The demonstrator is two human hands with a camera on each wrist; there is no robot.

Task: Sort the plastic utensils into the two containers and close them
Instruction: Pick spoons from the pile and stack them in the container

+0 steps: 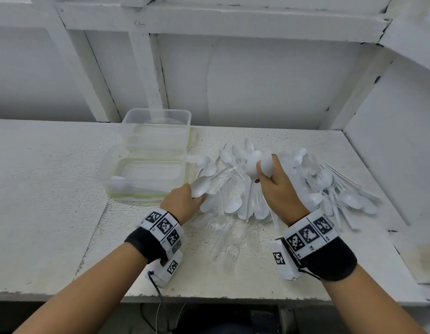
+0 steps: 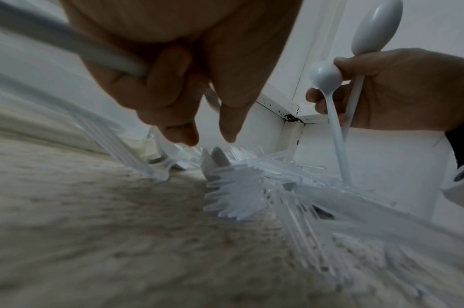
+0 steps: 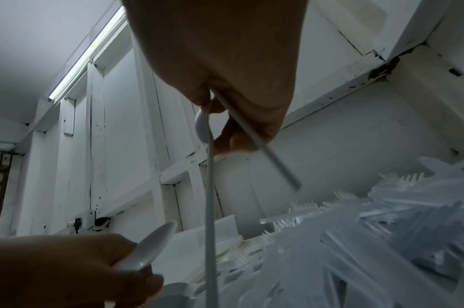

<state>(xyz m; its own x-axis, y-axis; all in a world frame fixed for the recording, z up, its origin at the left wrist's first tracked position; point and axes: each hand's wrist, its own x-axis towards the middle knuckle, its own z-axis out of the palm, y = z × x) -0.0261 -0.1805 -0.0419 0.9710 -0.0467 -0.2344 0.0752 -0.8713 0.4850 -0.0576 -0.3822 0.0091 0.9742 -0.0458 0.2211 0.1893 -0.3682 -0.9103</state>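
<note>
1. The spoons and forks look feather-light, thin and stiff; I judge them slick and apt to snag on one another in a tangle; a hard squeeze or bend could snap a handle or a tine.
2. Best hold, I think, is round the neck just below the bowl, or on several handles bunched side by side; lifting straight up out of the heap should free them.
3. The spoons are opaque white with oval bowls and slim handles; the forks are clear, almost lost against the pale counter.
4. The heap lies toward the right rear of the counter, with clear forks spilling toward the front edge; the two clear containers stand open just left of it, the nearer one holding a white spoon.
5. The left hand grips one white spoon, bowl pointing up and away; the right hand clasps two spoons by their necks above the heap; the hands are apart.
</note>
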